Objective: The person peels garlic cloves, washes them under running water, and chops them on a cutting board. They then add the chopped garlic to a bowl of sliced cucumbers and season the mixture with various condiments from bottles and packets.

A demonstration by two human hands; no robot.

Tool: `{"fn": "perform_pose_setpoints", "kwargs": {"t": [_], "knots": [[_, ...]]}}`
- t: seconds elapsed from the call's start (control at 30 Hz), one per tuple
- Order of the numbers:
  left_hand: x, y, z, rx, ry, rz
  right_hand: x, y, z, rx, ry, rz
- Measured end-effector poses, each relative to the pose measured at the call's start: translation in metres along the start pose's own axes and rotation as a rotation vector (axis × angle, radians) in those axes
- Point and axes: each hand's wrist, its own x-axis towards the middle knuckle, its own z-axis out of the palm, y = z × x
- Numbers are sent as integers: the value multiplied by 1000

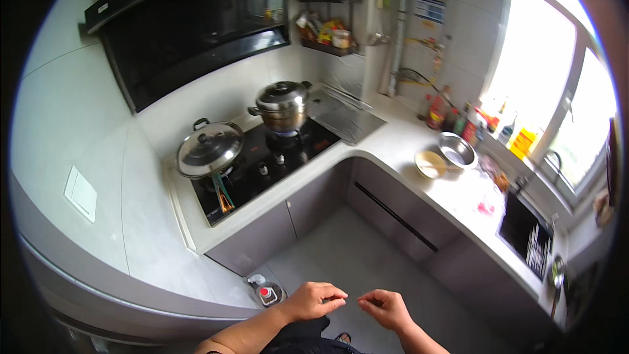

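Note:
My left hand [314, 301] is raised in front of my body at the lower middle, its fingers curled toward the thumb in a pinch. Facing it across a small gap is my right hand [388, 309], pinched in the same way. Whatever the fingertips hold, if anything, is too small to make out. Both hands hang in the air over the grey floor [334, 255], apart from the counters. Nearest to my left hand, a dark bottle with a red cap [266, 294] stands on the floor by the wall.
A black cooktop [262, 187] carries a lidded wok [211, 149] and a lidded steel pot [283, 108], with a flame under the pot. On the right counter [393, 121] are a steel bowl [457, 151], a pale bowl [430, 164], several bottles and a sink [524, 229].

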Motion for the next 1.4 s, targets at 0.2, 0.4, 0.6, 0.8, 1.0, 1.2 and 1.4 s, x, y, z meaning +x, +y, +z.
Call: {"fn": "perform_pose_setpoints", "kwargs": {"t": [0.2, 0.4, 0.6, 0.8, 1.0, 1.2, 1.4], "knots": [[100, -72, -115, 402, 341, 202, 230, -64, 15, -130, -110, -490], [259, -32, -302, 801, 522, 520, 405, -208, 10, -121, -113, -577], [405, -5, -443, 1416, 550, 684, 561, -301, 45, -97, 74, -1051], [504, 74, -593, 2020, 709, 613, 616, -403, 83, -94, 59, -1282], [431, 119, -665, 2168, 1160, 349, 664, -458, 74, -124, 150, -1434], [301, 122, -703, 2313, 1454, -48, 681, -445, 87, -138, -3, -1347], [178, 110, -698, 2292, 1718, -398, 684, -413, 85, -176, -55, -1341]]}}
